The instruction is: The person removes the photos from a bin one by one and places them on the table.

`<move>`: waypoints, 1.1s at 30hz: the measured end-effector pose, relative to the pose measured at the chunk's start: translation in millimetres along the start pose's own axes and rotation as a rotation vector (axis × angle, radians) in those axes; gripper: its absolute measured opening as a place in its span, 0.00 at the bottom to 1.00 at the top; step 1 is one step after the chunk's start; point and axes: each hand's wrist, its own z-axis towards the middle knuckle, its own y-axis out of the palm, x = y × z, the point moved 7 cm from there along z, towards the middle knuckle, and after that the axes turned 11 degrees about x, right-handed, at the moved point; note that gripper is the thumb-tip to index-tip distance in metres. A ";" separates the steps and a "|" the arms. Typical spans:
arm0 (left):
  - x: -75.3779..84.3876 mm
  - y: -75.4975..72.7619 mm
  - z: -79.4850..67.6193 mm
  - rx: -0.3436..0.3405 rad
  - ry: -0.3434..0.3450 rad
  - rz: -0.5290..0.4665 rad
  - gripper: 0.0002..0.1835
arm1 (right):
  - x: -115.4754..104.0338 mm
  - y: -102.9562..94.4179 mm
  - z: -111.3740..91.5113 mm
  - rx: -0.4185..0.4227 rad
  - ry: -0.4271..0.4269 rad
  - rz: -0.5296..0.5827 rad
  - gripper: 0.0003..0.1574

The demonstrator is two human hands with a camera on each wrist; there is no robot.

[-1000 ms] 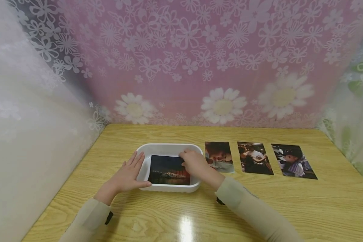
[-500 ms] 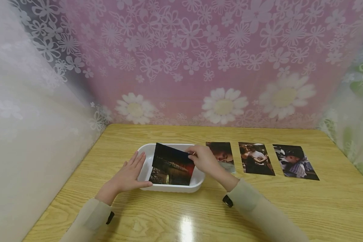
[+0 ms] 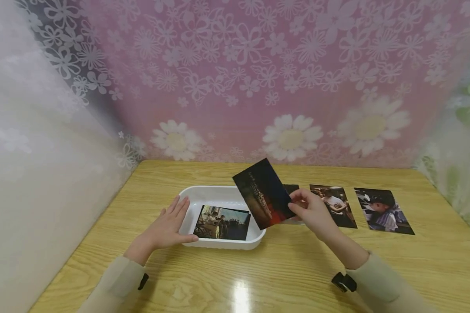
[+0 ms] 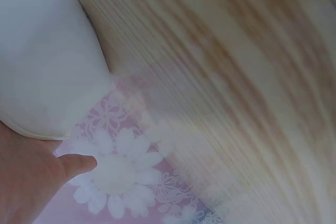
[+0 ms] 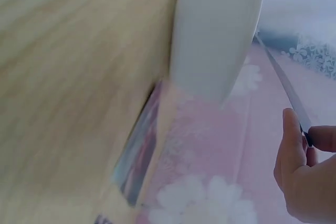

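In the head view, a dark photo [image 3: 258, 191] of a lit ship at night is raised and tilted over the right end of a white tray [image 3: 219, 244]. My right hand [image 3: 315, 217] pinches its right edge between thumb and fingers; the right wrist view shows this photo [image 5: 287, 88] nearly edge-on. My left hand [image 3: 162, 232] rests on the tray's left end, fingers spread along the rim. Inside the tray lies another photo [image 3: 223, 224], with people at its left and a blue-grey sky. The left wrist view catches mostly the tray's outside wall [image 4: 47, 51] and the thumb.
Three photos lie in a row on the wooden table [image 3: 203, 278], right of the tray: one partly hidden [image 3: 292, 188] behind the raised photo and right hand, one of a couple [image 3: 334, 206], one of a person in a cap [image 3: 384, 211]. Flowered curtains [image 3: 227, 87] surround the table.
My right hand has lifted the ship photo out of the tray and carried it up and right, turning it. The photo beneath is now uncovered. My left hand has stayed on the rim.
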 end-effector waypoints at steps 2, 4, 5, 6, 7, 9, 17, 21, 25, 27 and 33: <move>0.4 0.2 0.4 -0.002 -0.002 -0.002 0.54 | 6.3 -10.0 -5.7 0.000 0.051 0.036 0.10; 0.2 0.2 0.3 -0.002 -0.002 0.000 0.55 | 12.1 -18.7 -11.7 -0.001 0.095 0.064 0.11; 0.1 0.1 0.1 -0.002 -0.003 -0.002 0.55 | 14.9 -22.5 -14.6 -0.001 0.114 0.073 0.10; 0.0 0.1 -0.1 -0.003 -0.002 -0.001 0.55 | 18.0 -26.1 -17.7 -0.002 0.135 0.085 0.10; -0.2 0.1 -0.2 -0.002 -0.002 -0.001 0.55 | 21.2 -28.9 -21.0 -0.012 0.156 0.096 0.10; -0.7 0.4 -0.3 -0.002 -0.003 -0.001 0.55 | 27.6 -34.6 -27.3 -0.024 0.196 0.094 0.08; -2.7 2.1 0.6 0.000 -0.005 -0.008 0.56 | 58.1 -45.6 -52.5 -0.095 0.353 0.039 0.03; -2.0 1.0 0.7 -0.003 -0.009 -0.006 0.56 | 69.1 -45.5 -62.8 -0.129 0.400 0.023 0.03; -0.9 0.0 0.6 -0.010 -0.011 -0.008 0.56 | 77.1 -42.8 -70.7 -0.146 0.436 0.033 0.04; -0.3 -0.2 0.6 -0.014 -0.011 -0.008 0.56 | 79.7 -41.5 -73.1 -0.151 0.443 0.029 0.04; 0.4 -0.5 0.6 -0.012 -0.012 -0.009 0.56 | 81.3 -39.5 -75.0 -0.173 0.374 -0.082 0.06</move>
